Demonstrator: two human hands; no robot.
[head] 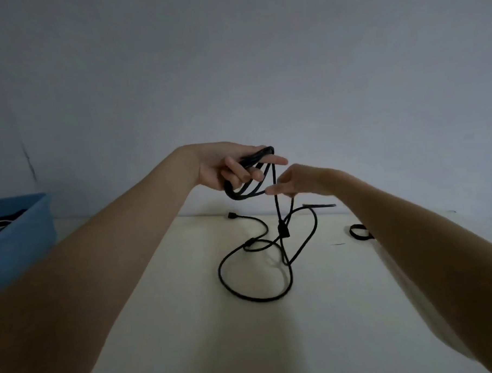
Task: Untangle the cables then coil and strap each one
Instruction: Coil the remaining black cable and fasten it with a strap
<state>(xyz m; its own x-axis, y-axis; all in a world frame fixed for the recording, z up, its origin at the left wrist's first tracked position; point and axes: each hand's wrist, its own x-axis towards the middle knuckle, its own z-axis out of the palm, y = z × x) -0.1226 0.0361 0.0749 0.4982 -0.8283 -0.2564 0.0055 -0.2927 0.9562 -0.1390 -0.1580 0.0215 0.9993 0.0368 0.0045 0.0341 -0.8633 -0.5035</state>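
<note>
— Pale surface carries the loose cable; its coil is gripped by the left hand.
— One strand is pinched by the right hand. If pulled hard, the crossing strands could be tightened into a knot.

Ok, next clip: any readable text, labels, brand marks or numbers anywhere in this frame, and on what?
None can be read.
Black cable: no print shows; the picture is dim and soft.
Blue bin: no label on the side in view.
Table and wall: bare of writing.
</note>
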